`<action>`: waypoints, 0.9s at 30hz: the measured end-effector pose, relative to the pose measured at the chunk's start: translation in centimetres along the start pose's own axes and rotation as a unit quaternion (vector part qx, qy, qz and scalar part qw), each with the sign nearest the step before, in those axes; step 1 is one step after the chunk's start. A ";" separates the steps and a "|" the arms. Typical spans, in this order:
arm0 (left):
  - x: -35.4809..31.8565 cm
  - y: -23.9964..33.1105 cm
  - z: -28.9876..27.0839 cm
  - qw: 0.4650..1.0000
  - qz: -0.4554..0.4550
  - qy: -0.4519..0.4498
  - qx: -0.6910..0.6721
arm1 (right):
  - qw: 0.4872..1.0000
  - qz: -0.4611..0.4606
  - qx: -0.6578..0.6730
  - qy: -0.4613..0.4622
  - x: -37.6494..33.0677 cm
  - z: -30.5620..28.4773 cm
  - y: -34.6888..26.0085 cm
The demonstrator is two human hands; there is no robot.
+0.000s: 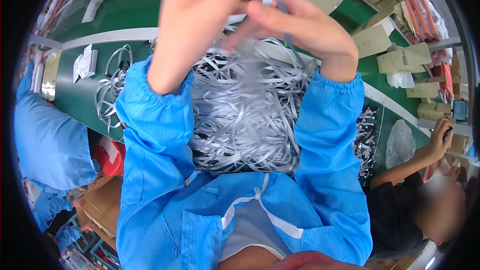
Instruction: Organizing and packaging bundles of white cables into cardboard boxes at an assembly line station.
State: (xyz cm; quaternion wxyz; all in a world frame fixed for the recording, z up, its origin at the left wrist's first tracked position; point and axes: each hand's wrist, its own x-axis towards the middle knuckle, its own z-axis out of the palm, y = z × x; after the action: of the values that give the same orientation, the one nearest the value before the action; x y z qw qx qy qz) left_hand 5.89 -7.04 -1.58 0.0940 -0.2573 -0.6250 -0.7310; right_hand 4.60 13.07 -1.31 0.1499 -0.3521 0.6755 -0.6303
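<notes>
Both my hands are raised over a big heap of flat grey cables (245,125) on the green table. A flat grey cable (281,7) runs up between my fingers and hangs down toward the heap. My right hand (315,27) is closed on it, thumb against fingers. Beside it, my left hand (195,15) is curled, with its fingertips closed at the cable's upper part. Motion blurs the left fingers somewhat, and the cable's top end is cut off by the frame's edge.
More looped cables (107,95) lie to the left, near a white stack (86,63). Right of my arm are black-and-white cable ends (366,135) and a clear plastic bag (400,145). Open cardboard boxes (372,40) stand at the back right. Co-workers sit on both sides.
</notes>
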 end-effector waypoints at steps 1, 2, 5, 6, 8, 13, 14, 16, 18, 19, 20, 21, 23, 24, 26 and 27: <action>0.1 1.1 -0.2 0.996 -0.027 0.044 -0.066 | 0.998 0.043 0.024 -0.044 0.0 0.1 -0.8; 0.4 2.0 -1.2 0.997 -0.027 0.044 -0.059 | 0.991 0.082 0.051 -0.096 0.2 0.4 -1.4; 1.0 4.7 -5.3 0.950 0.199 0.227 0.084 | 0.983 0.100 0.067 -0.139 -0.7 -1.3 -2.8; 1.1 4.9 -5.5 0.950 0.199 0.226 0.085 | 0.979 0.115 0.069 -0.153 -1.1 -2.0 -2.9; 1.4 5.0 -5.4 0.914 0.238 0.239 0.227 | 0.992 0.090 0.032 -0.080 -2.5 -2.5 -3.4; 1.1 6.2 -6.1 0.880 0.368 0.069 0.292 | 0.977 0.099 -0.174 0.067 -3.5 -0.5 -6.9; 0.7 5.8 -5.3 0.879 0.366 0.072 0.296 | 0.959 0.129 -0.241 0.078 -3.2 -0.2 -7.3; 0.9 4.3 1.1 0.953 0.249 0.018 0.172 | 0.959 0.087 -0.252 0.099 -4.1 -1.0 -5.1; 0.0 3.6 3.3 0.986 0.102 -0.058 0.116 | 0.962 -0.026 -0.254 0.096 -3.8 -1.3 -2.6; -0.5 1.5 4.0 0.988 0.126 -0.050 0.078 | 0.964 -0.031 -0.251 0.087 -3.1 -0.6 -3.8; -0.5 -0.5 4.5 0.987 0.149 -0.046 0.034 | 0.969 0.082 -0.211 0.101 -2.4 0.2 -6.0; -0.6 -1.6 4.0 0.987 0.149 -0.043 0.035 | 0.960 0.194 -0.170 0.113 -1.7 1.0 -8.3; -0.4 -2.4 3.6 0.937 -0.158 -0.309 0.039 | 0.935 0.305 -0.129 0.128 -2.0 0.6 -8.5; -0.1 -2.6 3.3 0.937 -0.156 -0.310 0.038 | 0.948 0.207 -0.156 0.182 -3.1 -0.7 -6.6; 0.6 -2.6 2.9 0.911 -0.175 -0.371 0.034 | 0.938 0.003 -0.203 0.280 -5.2 -3.2 -4.5; 1.0 -2.8 2.8 0.897 -0.185 -0.401 0.033 | 0.938 0.002 -0.203 0.282 -5.8 -3.7 -4.5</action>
State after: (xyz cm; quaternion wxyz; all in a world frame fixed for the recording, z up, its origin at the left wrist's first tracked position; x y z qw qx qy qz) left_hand 4.50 -3.57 -3.32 -0.2929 -0.4054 -0.6696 -0.5490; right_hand 7.60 19.91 2.24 -0.1199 -0.1817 0.8045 -0.5526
